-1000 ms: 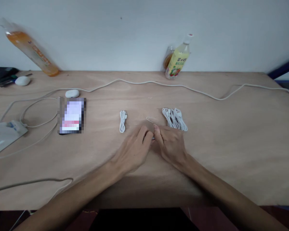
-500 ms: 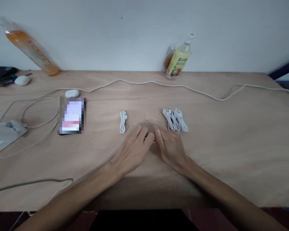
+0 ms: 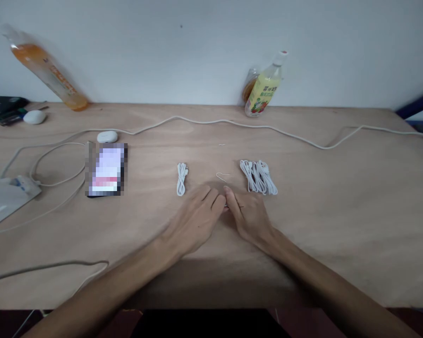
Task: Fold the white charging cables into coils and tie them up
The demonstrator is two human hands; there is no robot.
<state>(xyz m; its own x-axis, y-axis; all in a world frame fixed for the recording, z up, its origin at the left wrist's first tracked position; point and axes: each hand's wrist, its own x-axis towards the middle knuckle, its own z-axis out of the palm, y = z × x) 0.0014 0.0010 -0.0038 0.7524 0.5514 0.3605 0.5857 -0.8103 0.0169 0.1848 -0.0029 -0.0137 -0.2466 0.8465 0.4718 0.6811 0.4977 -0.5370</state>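
Your left hand [image 3: 199,218] and right hand [image 3: 251,213] meet low over the desk [image 3: 338,225], knuckles up and fingertips nearly together. The fingers [image 3: 217,203] of both are curled inward, but their undersides are hidden, so you cannot tell from here how tightly either set is closed or exactly what each has hold of. Between your hands a sliver of a small object [image 3: 226,207] shows, with light and reddish parts; the rest of it is covered.

Just beyond your fingertips lies a thin, bent white tie [image 3: 223,177], with a shorter white strip [image 3: 222,144] farther back. Beyond your left hand is a single bundled white cable [image 3: 182,179]; just beyond your right is a group of bundled white cables [image 3: 259,177], lying side by side.

Farther to your left, a phone [image 3: 107,170] lies with its lit screen blurred out, an earbud case [image 3: 107,136] just behind it. A long white cable [image 3: 218,121] runs across behind everything, in front of a yellow-labelled drink bottle [image 3: 264,91] by the wall.
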